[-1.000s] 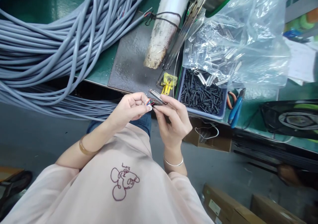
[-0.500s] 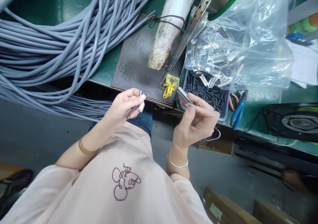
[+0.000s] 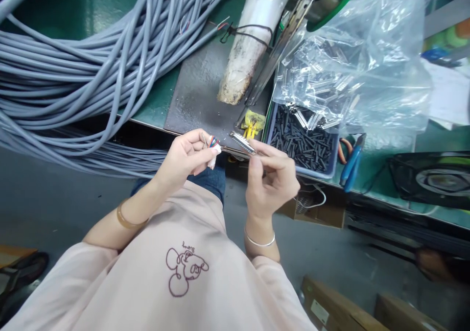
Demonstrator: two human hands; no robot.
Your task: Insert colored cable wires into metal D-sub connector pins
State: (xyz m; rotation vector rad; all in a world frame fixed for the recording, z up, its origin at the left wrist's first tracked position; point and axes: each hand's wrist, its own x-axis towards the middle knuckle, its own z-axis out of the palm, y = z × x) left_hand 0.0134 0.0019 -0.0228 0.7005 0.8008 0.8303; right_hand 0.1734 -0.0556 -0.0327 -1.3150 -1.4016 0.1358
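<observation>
Pinched in my left hand is the end of a cable, with thin coloured wires fanning out above a white wrap. My right hand grips a multi-pin connector, a narrow metal piece with a row of contacts, between thumb and fingers. The connector points toward the wires and stays a small distance from them. Just behind it lies a yellow tool on the dark board. My fingers hide part of both held things.
Grey cables lie coiled on the bench's left. A soldering iron rests beside a plastic-wrapped roll. To the right are a blue bin of black pieces, a clear bag of connectors, blue-handled cutters and a black fan.
My right hand has moved left with the connector, from the front of the bin toward the wires. My left hand has shifted slightly right and still holds the cable end.
</observation>
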